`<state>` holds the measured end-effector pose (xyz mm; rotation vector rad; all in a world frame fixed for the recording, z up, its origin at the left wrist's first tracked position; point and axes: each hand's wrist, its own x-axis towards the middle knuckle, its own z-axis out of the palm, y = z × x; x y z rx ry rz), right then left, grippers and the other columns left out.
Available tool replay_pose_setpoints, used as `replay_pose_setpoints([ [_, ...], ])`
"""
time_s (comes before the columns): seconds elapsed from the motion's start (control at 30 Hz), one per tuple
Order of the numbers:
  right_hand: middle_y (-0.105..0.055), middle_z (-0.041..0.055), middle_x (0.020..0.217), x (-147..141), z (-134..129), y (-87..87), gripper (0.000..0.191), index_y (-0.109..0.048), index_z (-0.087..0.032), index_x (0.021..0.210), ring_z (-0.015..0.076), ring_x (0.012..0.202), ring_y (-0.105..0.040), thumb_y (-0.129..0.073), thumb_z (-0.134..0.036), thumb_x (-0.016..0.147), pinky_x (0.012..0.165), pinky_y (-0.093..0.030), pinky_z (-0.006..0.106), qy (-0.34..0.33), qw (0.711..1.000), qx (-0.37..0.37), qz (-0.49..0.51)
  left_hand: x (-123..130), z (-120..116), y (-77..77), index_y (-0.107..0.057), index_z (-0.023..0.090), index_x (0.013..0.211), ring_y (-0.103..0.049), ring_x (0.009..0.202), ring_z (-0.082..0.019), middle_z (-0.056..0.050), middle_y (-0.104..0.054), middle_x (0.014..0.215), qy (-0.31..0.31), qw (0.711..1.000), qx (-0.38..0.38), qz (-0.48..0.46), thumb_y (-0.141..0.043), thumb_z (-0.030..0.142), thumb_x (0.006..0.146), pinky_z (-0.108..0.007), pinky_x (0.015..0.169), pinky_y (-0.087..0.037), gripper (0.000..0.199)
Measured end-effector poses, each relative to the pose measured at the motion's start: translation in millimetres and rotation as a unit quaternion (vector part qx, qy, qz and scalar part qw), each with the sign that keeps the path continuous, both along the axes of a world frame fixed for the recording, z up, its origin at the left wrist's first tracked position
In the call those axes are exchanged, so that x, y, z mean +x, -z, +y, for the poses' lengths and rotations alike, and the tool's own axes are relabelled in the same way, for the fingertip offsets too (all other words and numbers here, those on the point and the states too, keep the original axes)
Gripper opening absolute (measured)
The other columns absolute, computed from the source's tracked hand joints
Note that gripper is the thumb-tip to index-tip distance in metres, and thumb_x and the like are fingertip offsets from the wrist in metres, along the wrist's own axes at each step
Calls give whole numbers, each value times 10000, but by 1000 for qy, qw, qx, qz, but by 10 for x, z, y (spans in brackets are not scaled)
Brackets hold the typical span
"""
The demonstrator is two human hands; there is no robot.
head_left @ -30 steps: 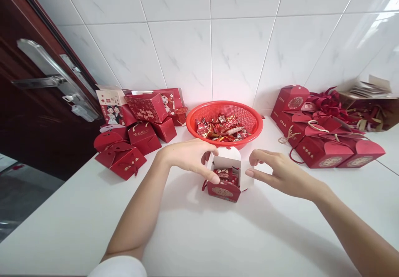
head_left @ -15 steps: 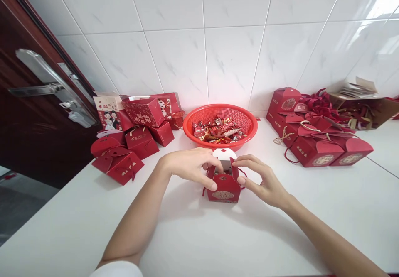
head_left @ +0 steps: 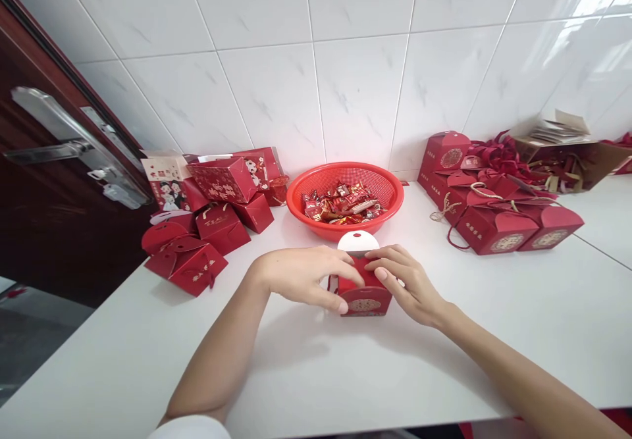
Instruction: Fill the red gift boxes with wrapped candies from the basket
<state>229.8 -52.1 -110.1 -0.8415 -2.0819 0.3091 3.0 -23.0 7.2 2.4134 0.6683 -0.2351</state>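
1. Touching the box (head_left: pixel 366 305) before the basket (head_left: pixel 320 228), we are curving left hand (head_left: pixel 306 278) and right hand (head_left: pixel 409 287) loosely, half-spread.
2. We are judging it light, stiff, creasable: best held by its sides.

Red gift box (head_left: pixel 368 305), gold medallion on front, sits upright on white tabletop (head_left: pixel 316 386). Red flaps folded over top; rounded rear flap (head_left: pixel 348 243) raised, white inner face showing.

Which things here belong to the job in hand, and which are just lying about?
In hand:
- small red box, left hand and right hand on it
- probably the red basket of wrapped sweets behind it

Lying about, apparently:
- left-side red boxes
- right-side red boxes
- ribbons
- brown carton
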Motion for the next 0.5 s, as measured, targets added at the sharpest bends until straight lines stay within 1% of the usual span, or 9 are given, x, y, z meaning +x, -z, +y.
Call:
replay_pose_setpoints([
  [0.1,-726,75,1038,38,6,-48,279,-670,-231,993,211,951,-648,-410,-324,1032,838,-521,387,-13,1000,5,3,69,-2,23,-655,201,1054,-605,868,-202,-35,-647,987,-51,999,9,14,-701,514,790,-249,676,-423,412],
  [0.17,-730,65,951,62,5,-66,230,-655,-226,995,203,856,-652,-465,-357,1011,794,-514,381,-12,1000,22,1,120,-20,54,-634,198,970,-605,820,-201,-32,-638,945,-93,995,22,23,-650,505,818,-261,643,-417,343],
  [0.23,-719,52,875,78,0,-65,178,-641,-224,1007,194,773,-647,-551,-372,966,758,-511,372,2,999,46,4,169,-40,100,-618,205,956,-612,852,-219,-43,-620,967,-147,987,53,24,-607,471,833,-274,656,-429,293],
  [0.27,-715,49,867,83,-2,-60,167,-636,-225,1014,193,762,-649,-595,-369,940,751,-513,368,12,998,58,9,191,-46,125,-612,209,988,-614,888,-237,-53,-611,997,-179,981,71,25,-617,472,815,-283,670,-438,315],
  [0.3,-714,52,880,87,-2,-53,170,-631,-227,1021,197,772,-655,-631,-360,915,749,-518,364,23,997,68,15,208,-48,150,-601,213,1053,-613,930,-258,-66,-601,1039,-211,973,85,27,-644,486,784,-292,685,-449,386],
  [0.37,-710,64,929,96,8,-37,189,-624,-232,1029,210,831,-667,-670,-345,885,758,-529,357,47,995,76,39,230,-38,194,-528,221,1251,-606,1002,-299,-99,-576,1143,-262,960,97,28,-713,527,708,-315,715,-468,651],
  [0.43,-698,71,932,116,41,-27,180,-619,-230,1016,216,854,-663,-654,-356,892,762,-533,355,84,992,64,76,233,-12,223,-409,242,1410,-595,1062,-322,-125,-542,1253,-273,958,92,17,-757,542,660,-335,761,-479,879],
  [0.47,-692,72,920,135,67,-26,174,-619,-225,996,215,846,-657,-627,-374,907,761,-532,356,111,988,50,100,230,3,231,-381,260,1439,-586,1091,-325,-124,-533,1284,-265,960,88,8,-765,536,655,-340,787,-479,916],
  [0.5,-689,72,902,161,97,-28,188,-620,-219,964,212,829,-651,-594,-401,924,760,-530,356,138,983,28,120,226,19,235,-398,272,1429,-577,1109,-323,-113,-539,1286,-254,963,84,2,-765,525,660,-340,806,-477,889],
])
